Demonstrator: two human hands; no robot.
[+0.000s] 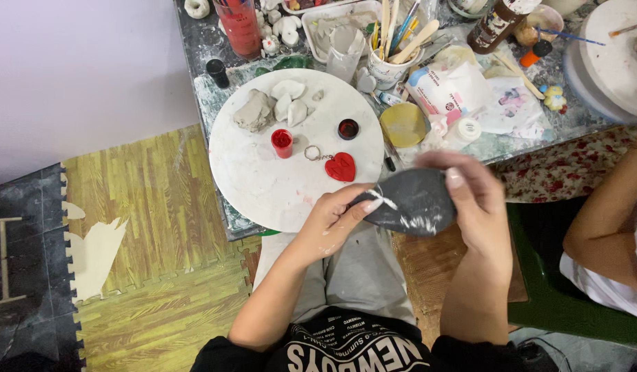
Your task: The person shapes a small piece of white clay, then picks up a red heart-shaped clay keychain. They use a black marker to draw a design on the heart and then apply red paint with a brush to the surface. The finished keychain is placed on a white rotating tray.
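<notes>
The dark grey cloth (413, 201) I hold is soft and crumpled, bunched into a rounded wad, with white streaks and smears across its lower edge and at the corner near my left thumb. It sits between my two hands, above my lap and just off the near edge of the desk (201, 41), not resting on anything.

My left hand (332, 220) pinches the cloth's left end, thumb and fingertips closed on it; my fingers are dusted with white. My right hand (477, 207) is curled over the cloth's right side and top, fingers wrapped down around it, so the cloth is gripped from both ends.

Just beyond my left hand lies the round white board (263, 179) on the desk. On it, close to the cloth, is a red heart (340, 167) attached to a metal keyring (313, 153). Farther up stand a small open red paint pot (282, 142) and its dark lid (348, 129), well apart from each other, and at the board's far side lie several lumps of grey clay (255, 111) and paler pieces.

A yellow round lid (402, 125) lies just right of the board, and a white cup of brushes and wooden tools (389, 65) stands behind it. Another person's bare arm (608, 213) shows at the right edge, apart from my hands.
</notes>
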